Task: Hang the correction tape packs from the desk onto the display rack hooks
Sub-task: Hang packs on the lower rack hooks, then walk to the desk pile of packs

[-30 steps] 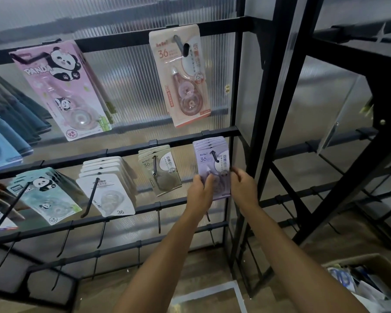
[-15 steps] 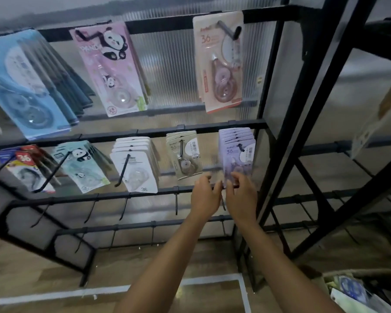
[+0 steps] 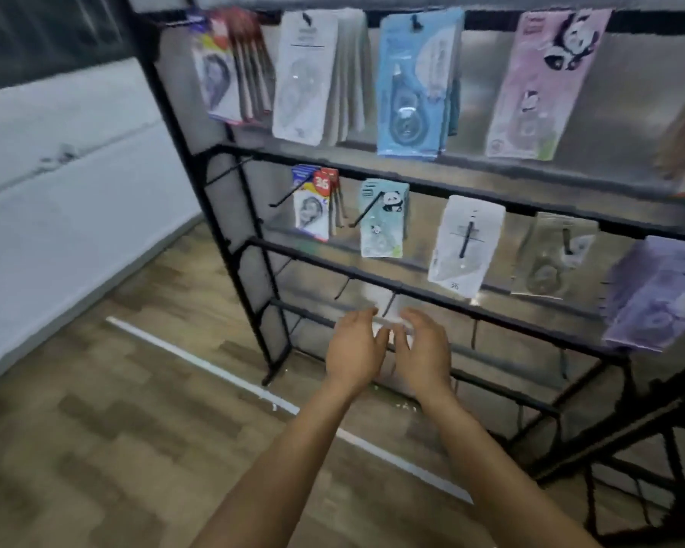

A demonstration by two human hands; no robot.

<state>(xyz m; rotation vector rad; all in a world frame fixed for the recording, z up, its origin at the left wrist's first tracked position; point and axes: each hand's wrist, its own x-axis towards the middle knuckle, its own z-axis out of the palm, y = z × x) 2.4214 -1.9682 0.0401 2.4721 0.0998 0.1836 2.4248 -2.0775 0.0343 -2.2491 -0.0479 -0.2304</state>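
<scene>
Correction tape packs hang in rows on the black display rack point(image 3: 376, 276). The purple packs point(image 3: 657, 294) hang at the far right of the middle row, away from both hands. My left hand point(image 3: 354, 346) and my right hand point(image 3: 422, 346) are close together in front of the lower bars, below the middle row. Their fingers are loosely bent toward each other and I see no pack in them. The picture is blurred, with a pale smear between the fingertips.
The middle row holds a red-and-blue pack point(image 3: 313, 207), a teal panda pack point(image 3: 384, 219), a white pack point(image 3: 465, 247) and a clear pack point(image 3: 550, 257). Bare hooks point(image 3: 343, 286) stick out of the lower bars. A white line point(image 3: 222, 377) crosses the wooden floor.
Both hands have let go of the purple packs and dropped down and left, to the lower bars. The view has swung left, so the purple packs now sit at the right edge.
</scene>
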